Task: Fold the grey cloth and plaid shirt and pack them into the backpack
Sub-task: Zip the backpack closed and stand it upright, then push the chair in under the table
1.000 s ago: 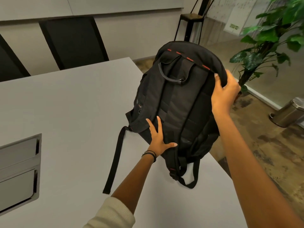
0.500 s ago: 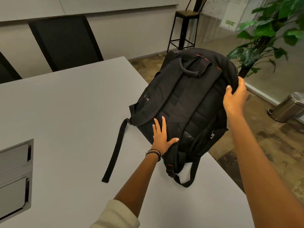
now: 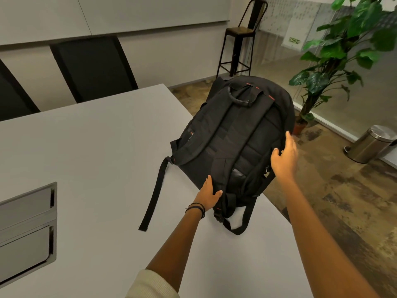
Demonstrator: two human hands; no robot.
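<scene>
A black backpack (image 3: 238, 127) with red stitching lies strap-side up at the right edge of the grey table (image 3: 96, 151), its top hanging past the edge. My left hand (image 3: 209, 195) rests on its lower part with the fingers spread and the thumb on a shoulder strap. My right hand (image 3: 284, 157) is at the bag's right side, fingers relaxed and spread, touching or just off the fabric. One loose strap (image 3: 155, 192) trails over the table toward me. No grey cloth or plaid shirt is in sight.
A metal cable hatch (image 3: 26, 231) is set into the table at the left. Black chairs (image 3: 92, 67) stand behind the table. A bar stool (image 3: 240, 37), a potted plant (image 3: 343, 52) and a steel bin (image 3: 372, 144) are on the floor to the right.
The backpack has been lowered from tilted up to lying flat on the table. My right hand let go of its top and slid down to its right side.
</scene>
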